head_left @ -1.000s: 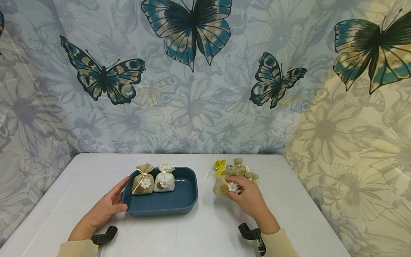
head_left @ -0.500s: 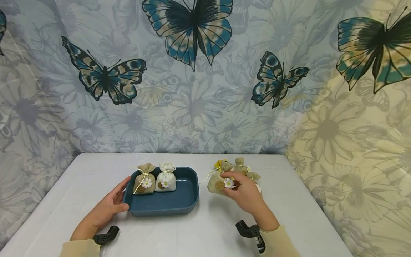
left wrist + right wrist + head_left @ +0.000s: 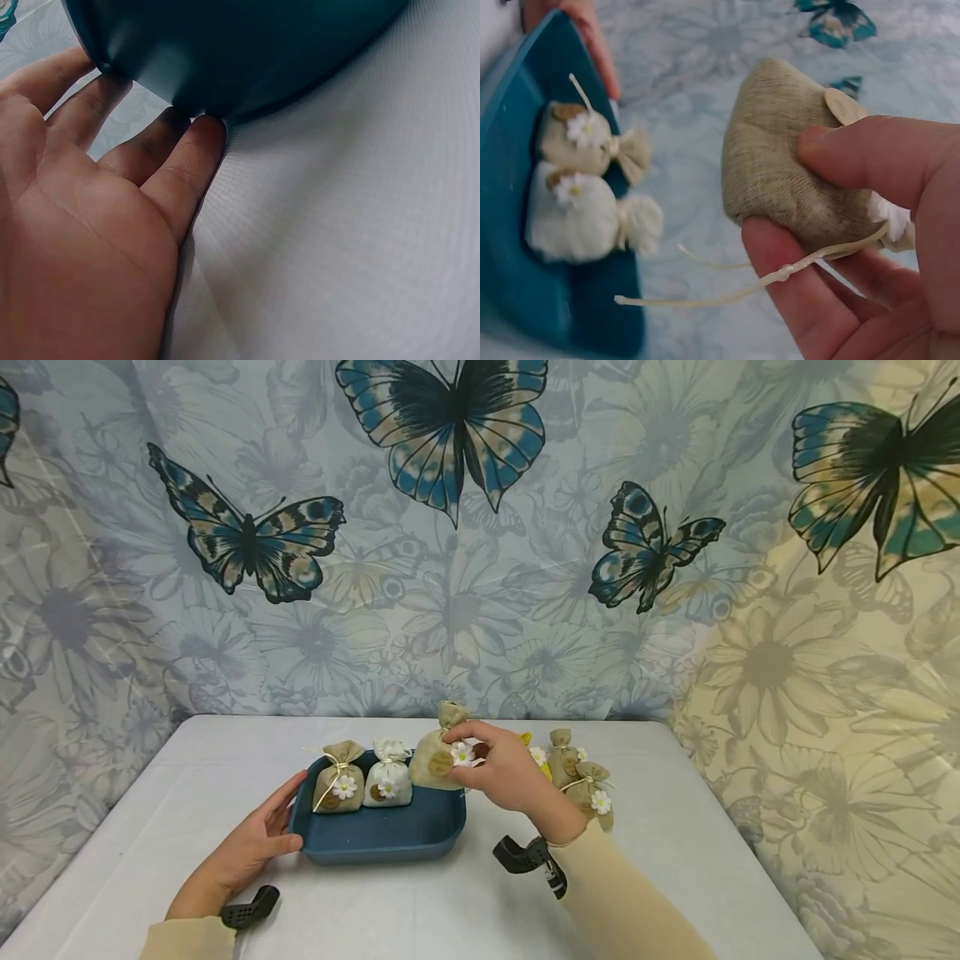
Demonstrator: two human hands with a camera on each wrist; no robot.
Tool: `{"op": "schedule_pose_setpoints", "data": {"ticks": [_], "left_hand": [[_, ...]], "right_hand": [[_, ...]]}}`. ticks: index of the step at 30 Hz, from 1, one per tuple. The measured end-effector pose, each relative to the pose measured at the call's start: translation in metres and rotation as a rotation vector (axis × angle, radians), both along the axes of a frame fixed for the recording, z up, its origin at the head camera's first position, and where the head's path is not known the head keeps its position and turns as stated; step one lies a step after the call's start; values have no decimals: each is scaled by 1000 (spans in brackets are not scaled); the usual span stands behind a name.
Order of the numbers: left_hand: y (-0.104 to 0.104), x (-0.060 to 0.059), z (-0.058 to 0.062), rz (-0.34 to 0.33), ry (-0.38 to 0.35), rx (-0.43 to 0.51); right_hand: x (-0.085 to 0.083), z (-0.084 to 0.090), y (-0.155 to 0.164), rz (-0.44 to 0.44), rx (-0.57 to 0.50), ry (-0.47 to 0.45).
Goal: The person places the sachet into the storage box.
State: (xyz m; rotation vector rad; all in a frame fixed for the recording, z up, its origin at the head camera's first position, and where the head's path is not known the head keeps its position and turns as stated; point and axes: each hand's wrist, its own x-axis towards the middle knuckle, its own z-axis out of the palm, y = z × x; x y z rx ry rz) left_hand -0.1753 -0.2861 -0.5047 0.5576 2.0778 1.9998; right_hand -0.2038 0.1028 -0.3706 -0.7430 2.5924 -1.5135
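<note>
My right hand (image 3: 510, 772) pinches a beige cloth sachet (image 3: 430, 762) between thumb and fingers, above the right end of a blue rectangular tray (image 3: 382, 850). The held sachet has a white daisy and a round wooden tag; its loose cord (image 3: 720, 301) dangles in the right wrist view. Inside the tray's left part, a beige sachet (image 3: 327, 777) and a white sachet (image 3: 397, 772) stand side by side. My left hand (image 3: 247, 852) rests against the tray's left end, its fingertips touching the outer wall in the left wrist view.
Right of the tray, two beige sachets (image 3: 581, 789) with daisies stand on the white-covered table (image 3: 420, 910). A yellow sachet (image 3: 546, 771) is mostly hidden behind my right hand. A butterfly-print cloth (image 3: 450, 635) hangs behind the table.
My right hand has lifted the beige sachet away from the group and carried it left, over the tray's right end. The left hand stays at the tray.
</note>
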Motion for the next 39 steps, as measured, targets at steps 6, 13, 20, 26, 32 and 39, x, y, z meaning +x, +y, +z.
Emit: {"op": "schedule_pose_setpoints", "data": {"ticks": [6,13,20,26,32,39], "left_hand": [[-1,-1,-2,-10,8,8],[-1,-3,-4,-9,17,4],[-1,-3,-4,-3,11,-3],[-1,-1,-2,5,-2,-3],[0,0,-1,9,-9,3],[-1,-1,-1,-2,-4,11]], "right_hand": [[-9,-12,-29,81,13,-37],[-9,-45,-36,104,148,-8],[-15,-62,-30,48,264,40],[-21,-68,-27,8,317,122],[-30,-78,-26,-50,354,140],[-36,-85,-24,-64,357,114]]}}
